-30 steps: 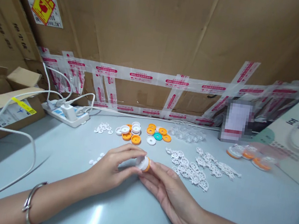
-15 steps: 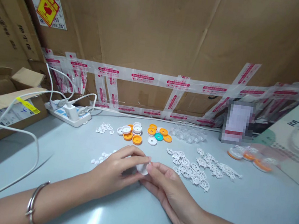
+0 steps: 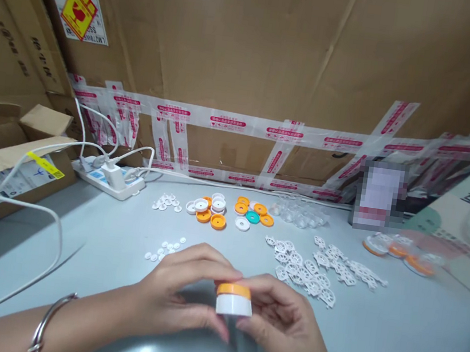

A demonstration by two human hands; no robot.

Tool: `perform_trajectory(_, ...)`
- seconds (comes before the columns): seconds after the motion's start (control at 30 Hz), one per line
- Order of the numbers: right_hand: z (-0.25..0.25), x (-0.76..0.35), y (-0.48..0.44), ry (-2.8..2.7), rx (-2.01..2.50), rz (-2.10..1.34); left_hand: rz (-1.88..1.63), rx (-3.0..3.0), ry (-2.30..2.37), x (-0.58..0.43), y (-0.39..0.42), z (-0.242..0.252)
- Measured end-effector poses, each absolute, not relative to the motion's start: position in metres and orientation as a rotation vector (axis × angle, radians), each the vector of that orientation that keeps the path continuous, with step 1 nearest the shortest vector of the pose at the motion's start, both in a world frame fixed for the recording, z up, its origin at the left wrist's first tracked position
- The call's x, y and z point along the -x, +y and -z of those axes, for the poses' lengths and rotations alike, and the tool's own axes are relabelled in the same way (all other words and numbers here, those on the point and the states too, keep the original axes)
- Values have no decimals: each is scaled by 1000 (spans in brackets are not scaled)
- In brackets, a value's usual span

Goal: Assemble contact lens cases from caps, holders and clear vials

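Between my two hands, low over the grey tabletop, is a short round plastic case (image 3: 234, 301) with an orange upper band and a white lower part, seen from its side. My right hand (image 3: 286, 315) grips its right side, thumb at the lower edge and fingers behind. My left hand (image 3: 190, 285) curves around from the left, fingertips at the top edge and thumb by the lower left edge. White spoked plastic wheels (image 3: 301, 268) lie beyond my right hand. Small white discs (image 3: 165, 249) lie beyond my left hand.
Further back are orange and white round cups (image 3: 217, 221), orange, teal and white rings (image 3: 252, 217), clear plastic domes (image 3: 302, 212) and small white pegs (image 3: 166, 201). Finished-looking cases (image 3: 418, 265) sit right. A power strip (image 3: 109, 178), cables and cardboard boxes (image 3: 10, 169) border the left.
The held piece has turned, so its orange band and white side now show. Both hands have come slightly nearer to me, and my left thumb has moved lower.
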State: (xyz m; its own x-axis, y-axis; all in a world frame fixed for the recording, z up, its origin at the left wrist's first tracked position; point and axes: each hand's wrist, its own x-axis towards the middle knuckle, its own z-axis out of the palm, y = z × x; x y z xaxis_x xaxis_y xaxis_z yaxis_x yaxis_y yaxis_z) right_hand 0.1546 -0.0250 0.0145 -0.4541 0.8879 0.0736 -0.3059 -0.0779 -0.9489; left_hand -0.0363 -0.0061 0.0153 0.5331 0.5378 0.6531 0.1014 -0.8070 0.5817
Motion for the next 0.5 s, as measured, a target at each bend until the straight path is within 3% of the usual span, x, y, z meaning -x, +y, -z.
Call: perform_trajectory(0.5,-15,-154,-22,-1287,714,-1742,-1264,-2169,559,34,-12,-14)
